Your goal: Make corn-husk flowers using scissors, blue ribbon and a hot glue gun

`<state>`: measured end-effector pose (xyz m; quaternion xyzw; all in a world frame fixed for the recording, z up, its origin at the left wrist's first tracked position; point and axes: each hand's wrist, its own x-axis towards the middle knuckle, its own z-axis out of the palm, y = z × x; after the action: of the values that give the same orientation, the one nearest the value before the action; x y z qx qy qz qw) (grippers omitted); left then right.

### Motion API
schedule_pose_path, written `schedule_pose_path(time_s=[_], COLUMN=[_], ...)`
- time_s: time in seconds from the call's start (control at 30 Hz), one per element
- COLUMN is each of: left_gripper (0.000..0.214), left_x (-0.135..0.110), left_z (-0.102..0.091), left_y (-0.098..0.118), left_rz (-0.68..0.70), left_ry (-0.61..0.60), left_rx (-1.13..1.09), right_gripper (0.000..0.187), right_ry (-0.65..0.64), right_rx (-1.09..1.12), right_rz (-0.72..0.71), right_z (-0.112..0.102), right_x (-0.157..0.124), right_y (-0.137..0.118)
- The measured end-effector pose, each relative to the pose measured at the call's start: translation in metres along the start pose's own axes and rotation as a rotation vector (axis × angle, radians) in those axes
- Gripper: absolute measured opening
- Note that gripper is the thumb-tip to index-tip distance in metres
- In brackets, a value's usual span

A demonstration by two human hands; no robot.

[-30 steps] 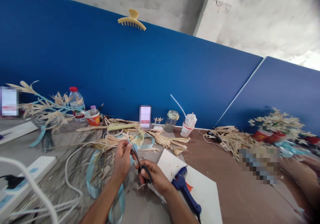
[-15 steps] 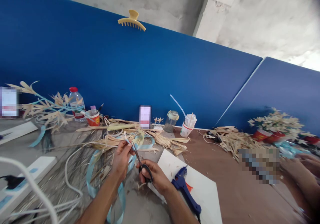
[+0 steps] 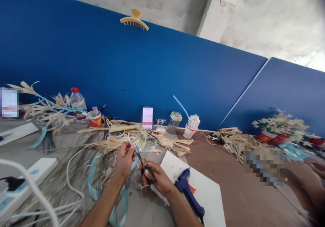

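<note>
My left hand (image 3: 125,161) is closed in a pinch in the middle of the work surface. Between its fingertips is a small pale piece with light blue on it (image 3: 130,142), mostly hidden by the fingers. Black-handled scissors (image 3: 148,173) are in my right hand (image 3: 159,179), fingers wrapped round the handles. Their blades point up and left, close to the left fingertips. Light blue ribbon (image 3: 93,186) loops on the table beside and beneath my left forearm. Behind both hands lie dried husk strips (image 3: 122,129).
A blue glue gun (image 3: 189,193) rests on a white board (image 3: 213,196) at right. Left are a power strip (image 3: 27,183) and white cables. A bottle (image 3: 78,105), red cup (image 3: 95,119), phone (image 3: 147,118) and jar (image 3: 174,122) line the back. Another person's hands (image 3: 302,173) are far right.
My left hand has turned slightly, and the pale strip above its fingertips shows less than before. The scissors stay in my right hand, almost unmoved.
</note>
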<state>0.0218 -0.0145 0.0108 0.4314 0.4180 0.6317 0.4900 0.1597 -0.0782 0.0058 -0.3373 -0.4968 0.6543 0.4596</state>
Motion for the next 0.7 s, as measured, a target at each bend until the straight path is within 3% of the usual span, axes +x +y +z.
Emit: schedule_pose_path(time_s=[0.7], left_gripper=[0.021], left_x=[-0.0055], left_z=[0.0052], left_y=[0.0039], left_rz=[0.051], left_ry=[0.022], left_rx=[0.207], right_gripper=[0.056], right_ry=[0.014], right_rx=[0.198], right_rz=[0.045], right_z=[0.0062], right_x=[0.0026], right_y=[0.0101])
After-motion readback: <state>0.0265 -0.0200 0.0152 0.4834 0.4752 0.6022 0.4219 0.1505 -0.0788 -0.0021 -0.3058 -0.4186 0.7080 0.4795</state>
